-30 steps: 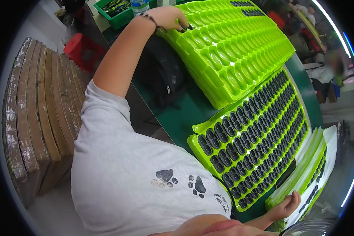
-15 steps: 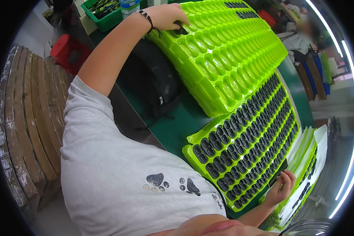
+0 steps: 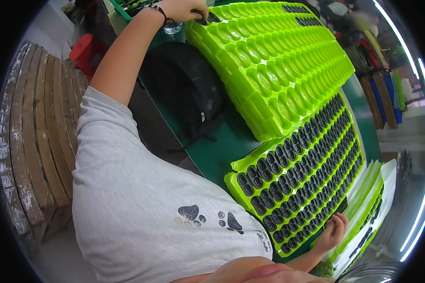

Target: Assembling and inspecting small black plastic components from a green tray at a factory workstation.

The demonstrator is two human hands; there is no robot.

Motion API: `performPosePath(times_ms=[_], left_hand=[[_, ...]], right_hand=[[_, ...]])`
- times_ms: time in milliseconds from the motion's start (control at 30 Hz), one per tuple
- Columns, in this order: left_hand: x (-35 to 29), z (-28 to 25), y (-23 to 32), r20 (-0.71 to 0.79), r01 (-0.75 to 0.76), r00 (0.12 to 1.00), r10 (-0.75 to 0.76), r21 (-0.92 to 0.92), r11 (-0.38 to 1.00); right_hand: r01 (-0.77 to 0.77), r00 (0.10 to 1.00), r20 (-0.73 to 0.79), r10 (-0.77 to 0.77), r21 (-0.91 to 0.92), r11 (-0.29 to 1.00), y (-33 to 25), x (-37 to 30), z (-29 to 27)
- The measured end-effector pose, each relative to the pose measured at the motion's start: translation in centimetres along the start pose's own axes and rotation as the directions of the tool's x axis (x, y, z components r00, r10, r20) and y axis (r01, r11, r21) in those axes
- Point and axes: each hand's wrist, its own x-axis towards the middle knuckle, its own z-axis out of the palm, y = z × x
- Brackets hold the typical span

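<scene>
My left hand, with a dark bracelet on the wrist, is at the far left corner of a stacked bright green tray. Its fingers are closed on a small black piece, mostly hidden by them. Another black oval piece lies in the corner hollow beside the fingertips. Most visible hollows of this tray hold nothing; a few at the far end carry dark pieces. Nearer me, a second green tray is filled with rows of black oval pieces. My right hand is curled beside its right edge, near a dark flat object; its grip is unclear.
Green-and-white layered trays or sheets stand at the right. A black bag sits left of the stack on the green table. A green bin, a clear bottle, a red stool and stacked cardboard are at the left.
My left hand has drawn back slightly left from the corner hollow, where a black piece now shows. My right hand has shifted slightly down from the dark flat object. The view has shifted a little.
</scene>
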Motion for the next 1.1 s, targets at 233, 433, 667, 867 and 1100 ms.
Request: performPosePath(times_ms=[233, 433, 667, 867, 1100], left_hand=[[1.0, -0.1, 0.9, 0.047, 0.147, 0.987, -0.152, 0.087, 0.985], [2.7, -0.1, -0.5, 0.257, 0.110, 0.953, -0.162, 0.204, 0.973], [1.9, 0.8, -2.9, 0.052, -0.257, 0.966, 0.253, 0.275, 0.926], [3.4, 1.4, -3.9, -0.085, -0.176, 0.976, 0.200, 0.230, 0.957], [4.6, 3.3, -7.2, -0.059, -0.165, 0.983, 0.177, 0.170, 0.972]], right_hand=[[-0.077, 0.997, 0.014, 0.077, 0.043, 0.996, 0.2, -0.9, 0.4], [-0.117, 0.993, 0.034, 0.115, 0.063, 0.991, 0.8, -1.8, 0.4], [-0.140, 0.990, -0.011, 0.141, 0.070, 0.988, 1.3, -3.1, -0.3], [-0.183, 0.982, -0.017, 0.186, 0.107, 0.977, 2.7, -3.7, -0.3], [-0.182, 0.982, -0.023, 0.187, 0.142, 0.973, 3.2, -4.1, -0.1]])
